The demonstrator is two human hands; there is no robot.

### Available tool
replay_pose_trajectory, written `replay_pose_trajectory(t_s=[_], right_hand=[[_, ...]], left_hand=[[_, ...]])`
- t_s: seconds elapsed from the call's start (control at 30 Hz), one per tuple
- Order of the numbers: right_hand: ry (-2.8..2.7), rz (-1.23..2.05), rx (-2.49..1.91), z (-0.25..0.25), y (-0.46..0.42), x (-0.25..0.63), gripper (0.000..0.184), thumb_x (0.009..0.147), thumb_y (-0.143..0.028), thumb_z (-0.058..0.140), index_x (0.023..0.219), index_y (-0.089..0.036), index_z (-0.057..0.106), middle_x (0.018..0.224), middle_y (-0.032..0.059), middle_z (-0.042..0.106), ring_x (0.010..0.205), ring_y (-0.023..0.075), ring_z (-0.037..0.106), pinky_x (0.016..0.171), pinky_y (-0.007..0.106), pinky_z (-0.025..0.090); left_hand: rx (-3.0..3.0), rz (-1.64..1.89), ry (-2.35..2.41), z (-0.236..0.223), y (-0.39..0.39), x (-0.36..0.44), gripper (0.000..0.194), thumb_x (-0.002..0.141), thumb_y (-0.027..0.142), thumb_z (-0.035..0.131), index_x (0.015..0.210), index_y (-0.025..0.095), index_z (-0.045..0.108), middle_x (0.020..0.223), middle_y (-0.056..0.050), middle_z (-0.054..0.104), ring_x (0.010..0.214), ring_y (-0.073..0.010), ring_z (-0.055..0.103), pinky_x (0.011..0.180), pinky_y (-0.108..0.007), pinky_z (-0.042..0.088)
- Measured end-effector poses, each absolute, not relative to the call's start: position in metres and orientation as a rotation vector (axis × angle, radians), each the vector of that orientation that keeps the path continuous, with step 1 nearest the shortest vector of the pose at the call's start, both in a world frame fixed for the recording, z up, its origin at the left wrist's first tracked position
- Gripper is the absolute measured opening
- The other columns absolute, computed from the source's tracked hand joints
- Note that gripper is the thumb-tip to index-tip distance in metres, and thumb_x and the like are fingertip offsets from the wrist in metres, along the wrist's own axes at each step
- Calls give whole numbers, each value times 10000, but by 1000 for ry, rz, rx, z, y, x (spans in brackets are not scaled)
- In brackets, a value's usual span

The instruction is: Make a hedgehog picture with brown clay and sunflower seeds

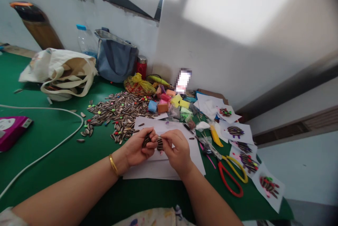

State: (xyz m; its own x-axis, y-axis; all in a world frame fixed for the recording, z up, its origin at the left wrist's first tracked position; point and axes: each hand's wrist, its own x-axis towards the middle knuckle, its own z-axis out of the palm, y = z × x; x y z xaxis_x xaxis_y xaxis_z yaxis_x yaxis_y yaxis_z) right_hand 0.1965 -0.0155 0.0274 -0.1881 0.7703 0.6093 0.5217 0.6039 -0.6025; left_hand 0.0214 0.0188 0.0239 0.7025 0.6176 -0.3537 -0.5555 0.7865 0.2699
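Observation:
Several striped sunflower seeds lie in the curled fingers of my left hand, which has a gold bracelet at its wrist. Close beside it, my right hand is pinched, thumb against index finger; whatever is between the fingertips is too small to make out. Right at those fingertips, partly hidden, a small cluster of seeds with a bit of pink sits over the stacked white paper. A big loose heap of sunflower seeds, dotted with coloured beads, spreads behind my left hand.
Coloured clay packs lie behind the paper. At right are red-and-yellow scissors, a yellow cutter and several paper cards with seed figures. A phone, blue bag, white bag and cable surround the area.

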Motion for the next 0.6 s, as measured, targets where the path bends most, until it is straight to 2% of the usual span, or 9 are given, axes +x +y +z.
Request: replay_pose_trajectory(t_s=[0.2, 0.33, 0.43, 0.6], right_hand=[[-1812, 340, -1036, 29, -16, 196, 112, 927, -178, 578, 949, -226, 677, 870, 37, 657, 859, 187, 593, 803, 353, 481], [-1810, 362, -1048, 28, -15, 196, 124, 932, -178, 580, 980, -232, 680, 842, 26, 656, 866, 186, 590, 813, 350, 476], [-1813, 358, -1093, 27, -14, 197, 121, 933, -187, 572, 966, -226, 682, 853, 32, 655, 873, 192, 586, 814, 357, 466], [-1844, 380, -1143, 26, -12, 199, 122, 931, -191, 562, 923, -224, 680, 827, 30, 651, 850, 197, 580, 798, 360, 450]], left_hand=[[231, 590, 559, 26, 16, 25, 150, 845, 172, 597, 725, 81, 590, 704, -18, 541, 456, -17, 412, 319, -86, 223], [302, 572, 537, 26, 14, 26, 20, 831, 119, 626, 817, 111, 614, 677, -14, 542, 486, -33, 458, 330, -74, 204], [327, 600, 568, 24, 15, 26, 29, 848, 136, 639, 852, 130, 611, 666, -5, 528, 500, -40, 475, 336, -73, 210], [332, 639, 679, 20, 16, 27, 190, 869, 267, 660, 786, 111, 590, 679, -4, 525, 480, -28, 461, 329, -78, 217]])
